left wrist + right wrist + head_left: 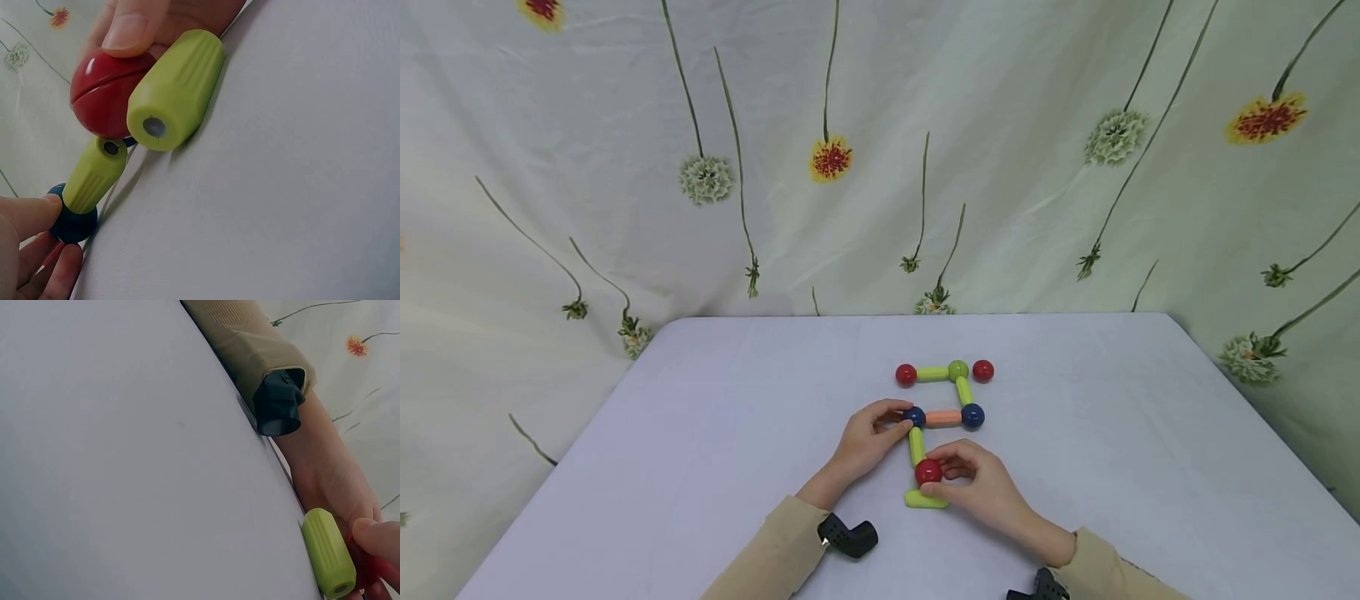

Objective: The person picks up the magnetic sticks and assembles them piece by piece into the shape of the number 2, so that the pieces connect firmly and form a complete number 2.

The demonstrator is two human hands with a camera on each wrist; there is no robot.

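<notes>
My left hand (865, 437) pinches a dark blue ball (914, 416) between thumb and fingers. From that ball a lime-green rod (917, 447) extends toward me. A red ball (928, 472) is pinched by my right hand (983, 485) at the near end of this rod; in the left wrist view the red ball (103, 94) is close to the rod's bare end, and I cannot tell whether they touch. Another lime-green rod (917, 499) lies crosswise on the table just in front of the red ball, its metal-tipped end visible in the left wrist view.
An orange rod (943, 418) links the held blue ball to another blue ball (973, 416). Beyond it, lime-green rods (932, 374) and a green ball (958, 370) lead to a red ball (906, 375). A separate red ball (983, 371) sits right of the green one. Flowered cloth hangs behind the white table (737, 400).
</notes>
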